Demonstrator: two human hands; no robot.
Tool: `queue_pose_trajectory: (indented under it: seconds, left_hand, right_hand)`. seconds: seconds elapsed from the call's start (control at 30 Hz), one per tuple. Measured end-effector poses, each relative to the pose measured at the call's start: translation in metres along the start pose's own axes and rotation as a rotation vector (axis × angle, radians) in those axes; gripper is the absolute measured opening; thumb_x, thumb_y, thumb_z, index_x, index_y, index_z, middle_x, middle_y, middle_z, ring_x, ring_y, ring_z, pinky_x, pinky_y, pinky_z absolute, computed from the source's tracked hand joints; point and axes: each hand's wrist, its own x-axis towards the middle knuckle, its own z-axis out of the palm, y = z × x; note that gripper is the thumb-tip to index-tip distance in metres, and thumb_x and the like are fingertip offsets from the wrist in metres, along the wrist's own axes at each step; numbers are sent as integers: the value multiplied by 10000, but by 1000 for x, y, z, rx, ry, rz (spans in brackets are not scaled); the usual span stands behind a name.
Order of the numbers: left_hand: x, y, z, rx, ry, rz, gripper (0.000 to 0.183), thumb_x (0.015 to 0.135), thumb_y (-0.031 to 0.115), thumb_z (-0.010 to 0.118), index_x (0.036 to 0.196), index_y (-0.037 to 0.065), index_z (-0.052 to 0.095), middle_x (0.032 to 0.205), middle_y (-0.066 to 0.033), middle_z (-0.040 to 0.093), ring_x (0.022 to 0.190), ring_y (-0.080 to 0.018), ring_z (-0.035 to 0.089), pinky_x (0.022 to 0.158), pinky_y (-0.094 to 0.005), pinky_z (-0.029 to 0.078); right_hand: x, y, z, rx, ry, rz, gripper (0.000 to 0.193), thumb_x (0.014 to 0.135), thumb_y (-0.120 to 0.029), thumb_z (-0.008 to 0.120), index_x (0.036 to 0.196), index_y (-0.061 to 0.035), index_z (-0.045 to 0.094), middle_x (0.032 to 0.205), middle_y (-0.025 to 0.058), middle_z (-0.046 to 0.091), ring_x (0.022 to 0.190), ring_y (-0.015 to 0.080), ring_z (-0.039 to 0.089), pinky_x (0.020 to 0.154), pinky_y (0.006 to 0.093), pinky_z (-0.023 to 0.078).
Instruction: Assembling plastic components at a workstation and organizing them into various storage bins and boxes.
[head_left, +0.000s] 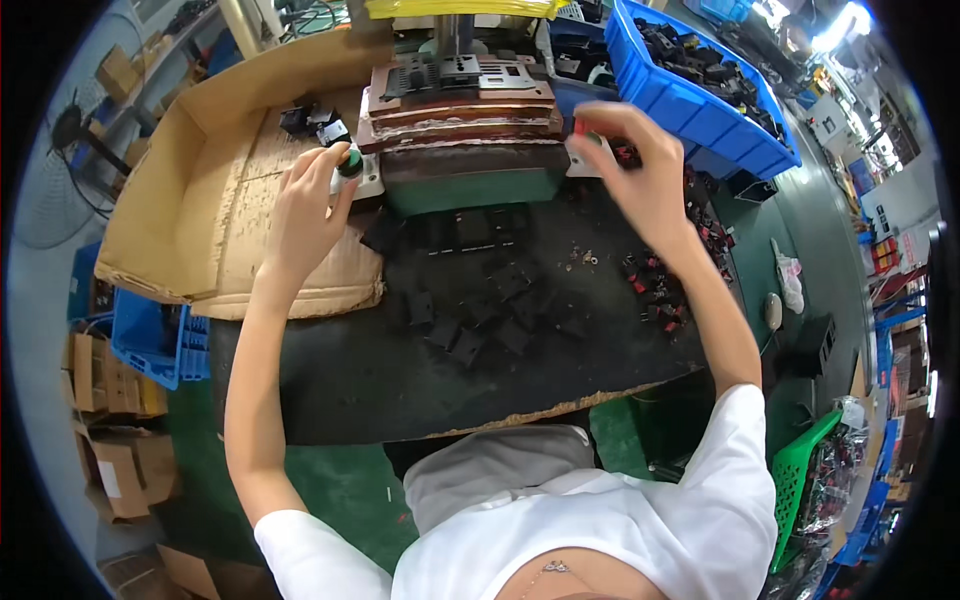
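Observation:
Ahead of me stands a press machine (pixel 470 165) with stacked metal plates and a green front. At its left side my left hand (pixel 305 205) reaches a round green push button (pixel 349 163), fingertips at its top and thumb apart below. My right hand (pixel 645 170) is at the press's right side, with fingers curved over and thumb apart, beside a small red and green button (pixel 581 128) partly hidden by the fingers. Neither hand appears to hold a loose part. Several black plastic housings (pixel 465 345) lie on the dark worktable (pixel 340 385) between my forearms.
An open cardboard box (pixel 190 235) with black parts lies left of the press. Far right, a blue crate (pixel 690 120) is heaped with black parts. Small red and black pieces (pixel 660 290) lie near my right forearm. A green basket (pixel 800 490) stands at lower right.

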Motion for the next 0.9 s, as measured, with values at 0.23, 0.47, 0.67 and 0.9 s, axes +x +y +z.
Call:
queue_pose_trajectory:
  seconds: [0.23,0.47,0.67,0.9]
  left_hand:
    - [-2,4,-2,-40,3,-8,323,777,104,545,1081,31,463,984,-144,544,983,-304,477,838,-381,381]
    - [-4,2,-1,-42,28,8,328,777,97,539,1084,31,447,986,-164,543,992,-320,469,844,-389,383]
    - [-5,-2,2,-55,21,1,337,779,97,539,1093,23,441,975,-161,546,986,-322,466,836,-386,390]
    - [-6,1,4,91,21,13,340,781,130,540,1097,46,448,970,-128,566,1027,-265,462,946,-413,273]
  right_hand:
    - [58,58,22,-63,-112,-107,224,765,-73,616,968,11,573,861,88,627,780,144,610,705,252,470]
    - [80,70,37,-51,-327,-91,178,788,-117,600,896,20,565,823,95,626,757,146,600,698,263,465]
    - [92,73,41,-147,-358,-255,127,770,-124,609,811,-9,576,751,100,599,663,211,565,621,307,444]
    - [101,78,35,-190,-500,-256,130,770,-111,610,802,9,572,834,99,598,749,188,559,711,284,446]
